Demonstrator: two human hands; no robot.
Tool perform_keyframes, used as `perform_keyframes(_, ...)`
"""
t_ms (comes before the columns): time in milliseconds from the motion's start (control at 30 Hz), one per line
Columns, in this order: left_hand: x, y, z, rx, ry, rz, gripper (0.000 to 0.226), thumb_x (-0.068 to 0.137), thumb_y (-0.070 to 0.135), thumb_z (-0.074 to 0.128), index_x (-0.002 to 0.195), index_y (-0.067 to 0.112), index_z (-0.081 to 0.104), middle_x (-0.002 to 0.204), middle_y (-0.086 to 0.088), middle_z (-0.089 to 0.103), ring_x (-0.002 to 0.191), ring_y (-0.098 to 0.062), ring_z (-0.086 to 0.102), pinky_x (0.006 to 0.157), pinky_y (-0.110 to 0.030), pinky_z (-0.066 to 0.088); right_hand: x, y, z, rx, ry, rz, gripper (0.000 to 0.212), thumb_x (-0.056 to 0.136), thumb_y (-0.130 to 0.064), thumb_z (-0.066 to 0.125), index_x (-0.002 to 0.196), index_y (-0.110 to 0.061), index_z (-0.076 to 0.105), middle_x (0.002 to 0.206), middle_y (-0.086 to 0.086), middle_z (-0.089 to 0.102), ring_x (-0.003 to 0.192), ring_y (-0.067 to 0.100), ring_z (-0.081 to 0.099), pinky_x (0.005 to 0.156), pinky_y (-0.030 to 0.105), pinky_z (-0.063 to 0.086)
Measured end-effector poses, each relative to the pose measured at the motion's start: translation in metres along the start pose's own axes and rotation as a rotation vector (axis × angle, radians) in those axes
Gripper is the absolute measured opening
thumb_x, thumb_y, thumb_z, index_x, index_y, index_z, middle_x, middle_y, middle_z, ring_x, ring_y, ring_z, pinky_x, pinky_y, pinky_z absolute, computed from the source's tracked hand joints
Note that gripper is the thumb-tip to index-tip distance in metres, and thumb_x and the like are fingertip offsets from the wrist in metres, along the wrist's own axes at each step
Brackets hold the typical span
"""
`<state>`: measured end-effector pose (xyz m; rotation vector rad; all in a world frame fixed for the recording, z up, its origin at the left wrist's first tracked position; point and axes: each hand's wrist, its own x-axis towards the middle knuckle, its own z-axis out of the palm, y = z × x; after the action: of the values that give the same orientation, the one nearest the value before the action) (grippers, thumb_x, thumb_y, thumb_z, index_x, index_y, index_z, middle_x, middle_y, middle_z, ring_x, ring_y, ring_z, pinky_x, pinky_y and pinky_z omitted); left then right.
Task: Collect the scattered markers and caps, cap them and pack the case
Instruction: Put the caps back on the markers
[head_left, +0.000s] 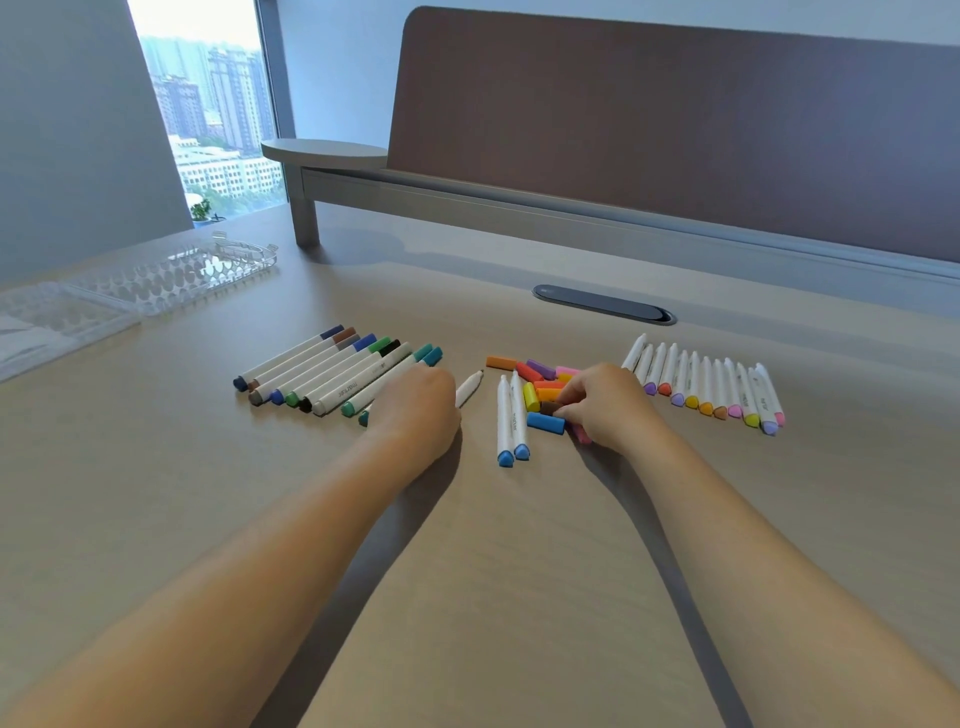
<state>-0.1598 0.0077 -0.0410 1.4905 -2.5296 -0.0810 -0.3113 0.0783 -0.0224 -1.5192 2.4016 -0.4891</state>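
Right now the uncapped marker (470, 387) lies on the counter (519, 571) just beyond the left hand (415, 402), its bare tip pointing away; the hand covers the marker's near end, and whether its fingers grip the barrel or merely rest over it I cannot tell; to its right the loose caps (540, 387) sit in a small heap of orange, red, purple, yellow, pink and blue, and the right hand (605, 405) reaches into them, thumb and forefinger pinching a dark brown cap (549, 408); two uncapped blue-ended markers (511, 421) lie side by side between the hands; the capped row (332, 374) lies to the left of the left hand, and a further row of uncapped markers (711, 384) fans out to the right; the clear case (171, 275) stands open at the far left, well apart from everything. These markers look light, stiff and smooth, so likely to roll if nudged; the barrel's middle seems the best hold, keeping clear of the wet tip; the caps look small and hard, best pinched at their sides and pressed on straight.
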Motion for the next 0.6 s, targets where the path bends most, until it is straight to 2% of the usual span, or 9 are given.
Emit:
perform_keyframes(133,0.000,-0.008,0.000,-0.068,0.045,-0.028,0.027,0.093,0.022,0.048,0.111,0.006,0.061,0.105,-0.010,0.062,0.093,-0.021,0.060,0.082,-0.029,0.051,0.001,-0.001,0.002,-0.029,0.006,-0.015,0.028,0.092,-0.018,0.053,0.114,-0.004,0.064,0.116,0.014,0.062,0.106,0.023,0.056,0.089,0.028,0.045)
perform_keyframes(267,-0.005,-0.017,-0.006,-0.143,0.117,0.032,0.023,0.095,0.023,0.043,0.109,0.007,0.054,0.106,-0.007,0.055,0.086,-0.016,0.049,0.080,-0.027,0.046,-0.002,-0.003,0.002,0.128,0.097,-0.041,0.024,0.092,-0.014,0.052,0.115,-0.006,0.054,0.117,0.013,0.058,0.100,0.021,0.052,0.081,0.024,0.040)
perform_keyframes(433,-0.011,-0.020,-0.014,-0.169,0.106,0.110,0.013,0.096,0.020,0.041,0.102,0.011,0.048,0.104,-0.006,0.054,0.081,-0.015,0.042,0.068,-0.026,0.036,-0.010,-0.011,-0.003,0.337,0.163,-0.123,0.023,0.091,-0.010,0.053,0.113,-0.005,0.051,0.115,0.013,0.058,0.091,0.014,0.048,0.079,0.020,0.041)
perform_keyframes(600,-0.014,-0.018,-0.018,-0.159,0.093,0.135,0.014,0.096,0.018,0.042,0.105,0.011,0.050,0.108,-0.006,0.056,0.083,-0.013,0.041,0.070,-0.022,0.033,-0.013,-0.018,-0.003,0.359,0.179,-0.155,0.023,0.090,-0.012,0.056,0.111,-0.006,0.052,0.113,0.012,0.060,0.090,0.013,0.049,0.078,0.019,0.042)
